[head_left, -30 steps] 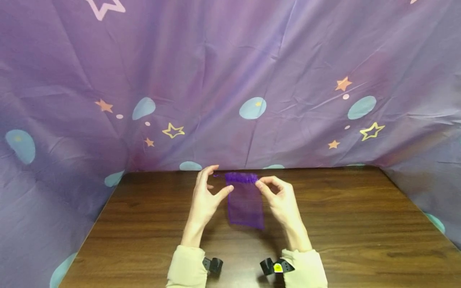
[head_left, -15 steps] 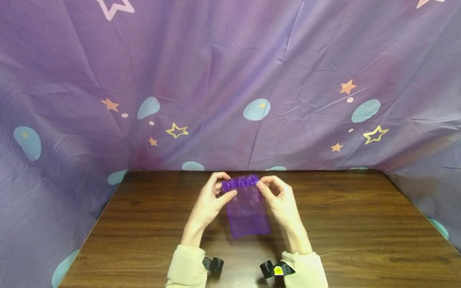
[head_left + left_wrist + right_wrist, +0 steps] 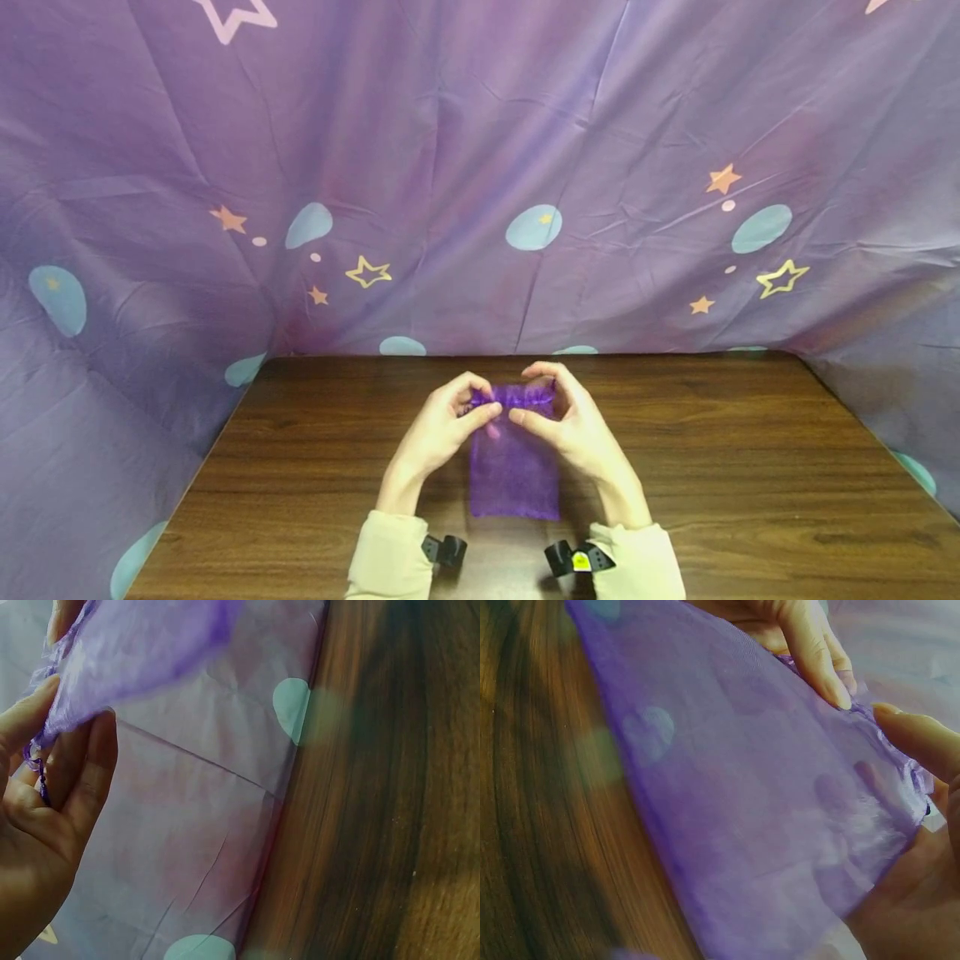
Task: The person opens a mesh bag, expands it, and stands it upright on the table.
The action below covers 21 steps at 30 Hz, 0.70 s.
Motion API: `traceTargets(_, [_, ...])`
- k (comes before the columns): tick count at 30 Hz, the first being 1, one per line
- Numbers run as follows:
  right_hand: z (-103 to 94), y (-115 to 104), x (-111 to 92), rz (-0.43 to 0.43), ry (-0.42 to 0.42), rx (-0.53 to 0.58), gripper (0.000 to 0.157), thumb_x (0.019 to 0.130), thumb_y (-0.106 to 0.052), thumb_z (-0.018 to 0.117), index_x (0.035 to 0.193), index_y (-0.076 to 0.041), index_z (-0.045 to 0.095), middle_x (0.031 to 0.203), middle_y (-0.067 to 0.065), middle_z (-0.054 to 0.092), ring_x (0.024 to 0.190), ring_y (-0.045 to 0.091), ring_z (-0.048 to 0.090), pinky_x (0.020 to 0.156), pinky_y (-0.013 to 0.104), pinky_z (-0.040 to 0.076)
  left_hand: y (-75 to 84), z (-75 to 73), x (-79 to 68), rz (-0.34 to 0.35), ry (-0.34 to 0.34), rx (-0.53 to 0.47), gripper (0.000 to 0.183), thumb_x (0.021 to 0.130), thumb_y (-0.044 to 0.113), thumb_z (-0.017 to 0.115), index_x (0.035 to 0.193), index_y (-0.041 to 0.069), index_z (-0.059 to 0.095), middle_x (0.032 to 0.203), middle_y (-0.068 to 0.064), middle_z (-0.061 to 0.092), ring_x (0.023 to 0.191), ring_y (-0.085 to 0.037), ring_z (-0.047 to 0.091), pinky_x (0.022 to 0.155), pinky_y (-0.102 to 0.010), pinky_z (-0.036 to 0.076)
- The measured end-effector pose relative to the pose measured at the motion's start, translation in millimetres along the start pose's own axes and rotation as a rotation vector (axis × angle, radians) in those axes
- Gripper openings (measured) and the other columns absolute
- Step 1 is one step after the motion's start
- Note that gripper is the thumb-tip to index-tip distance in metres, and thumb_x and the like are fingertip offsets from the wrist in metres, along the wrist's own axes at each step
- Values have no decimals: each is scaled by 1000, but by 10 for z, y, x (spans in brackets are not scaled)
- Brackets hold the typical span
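A sheer purple organza drawstring pouch (image 3: 515, 483) hangs flat between my hands in the head view, gathered top upward. My left hand (image 3: 438, 425) pinches its top left part, thumb in front and fingers behind. In the left wrist view, a dark purple drawstring (image 3: 43, 784) dangles by the fingers of the left hand (image 3: 41, 840). My right hand (image 3: 585, 429) holds the top right part, its thumb on the near side and fingers curled behind. Through the mesh of the pouch (image 3: 720, 795), those fingers show in the right wrist view. Both thumbs are close together at the gathered band.
Beneath the hands is a dark wood-grain table (image 3: 712, 467). A purple cloth backdrop (image 3: 450, 167) with stars and blue ovals rises behind it and along both sides. Black wrist cameras are strapped at both sleeves (image 3: 390, 554).
The pouch has come lower and straighter. My left hand, apart from it earlier, now pinches its top. My right hand has shifted from the right corner to a hold with its thumb further inward.
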State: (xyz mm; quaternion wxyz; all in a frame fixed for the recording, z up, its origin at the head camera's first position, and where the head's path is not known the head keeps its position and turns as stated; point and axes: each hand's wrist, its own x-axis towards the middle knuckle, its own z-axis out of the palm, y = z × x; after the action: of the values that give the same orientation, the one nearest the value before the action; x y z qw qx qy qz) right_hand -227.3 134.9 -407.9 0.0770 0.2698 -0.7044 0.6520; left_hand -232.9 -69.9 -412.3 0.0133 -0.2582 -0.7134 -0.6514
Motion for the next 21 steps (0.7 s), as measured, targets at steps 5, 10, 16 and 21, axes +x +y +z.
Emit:
traceTargets(5, [0,13,-13,28,-70,-23,27,82,5,74,102,1,56,87,12,63,76,15,62,63,27,52,6,26,-2,-42,6,-4,11,92,1,65,99,-1,57,86,-17,69,68,-23,68,67,-28,53])
traceTargets(10, [-18,14,-22,79,-79,-57,19,85,1,73,90,1,55,72,7,61,62,13,60,53,26,49,15,37,5,-71,4,24,10,91,-2,65,97,-3,58,84,-15,68,68,-20,66,64,-26,52])
traceTargets(16, [-33,-7,-15,123,-69,-65,18,86,-1,72,88,1,54,69,9,61,58,16,61,52,28,50,28,45,-5,-114,-65,1,26,84,3,75,104,2,59,85,-3,65,75,-12,61,65,-25,49])
traceTargets(21, [-53,-25,-12,159,-45,-100,19,85,-3,74,86,-1,55,70,8,61,59,15,60,53,28,51,23,42,-11,-117,-107,7,26,84,8,77,100,2,57,81,-2,64,73,-13,60,65,-26,48])
